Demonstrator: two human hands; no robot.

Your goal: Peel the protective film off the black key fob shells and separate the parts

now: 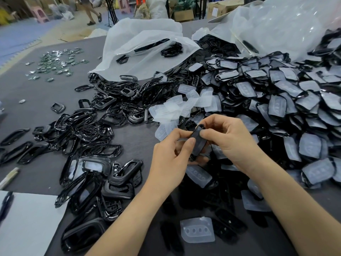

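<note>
Hundreds of black plastic parts cover a dark grey table [46,93]. Beyond and right of the hands: a big heap of shells with film still on [295,108]. Left of the hands: a spread of bare black frames [96,126]. Just past the fingertips: a small pile of peeled clear films [177,108]. One more loose film [197,230] lies between the forearms, nearer the body. Far beyond the hands, a white plastic bag [144,50] lies open with black parts inside. Far left of it, small shiny metal pieces [55,63] are scattered. A white sheet [27,218] and a pen [8,177] are well left of the left forearm. The room is a warehouse floor with cardboard boxes [184,13], a pink stool [41,13] and a person walking [92,12] at the back.

The shell [198,141] is matt black, narrow and seen edge-on, held above the table between both hands. The left hand [171,150] pinches its lower side, thumb on top. The right hand [228,139] pinches the upper end with thumb and curled fingers. Cannot tell if film is on it.
</note>
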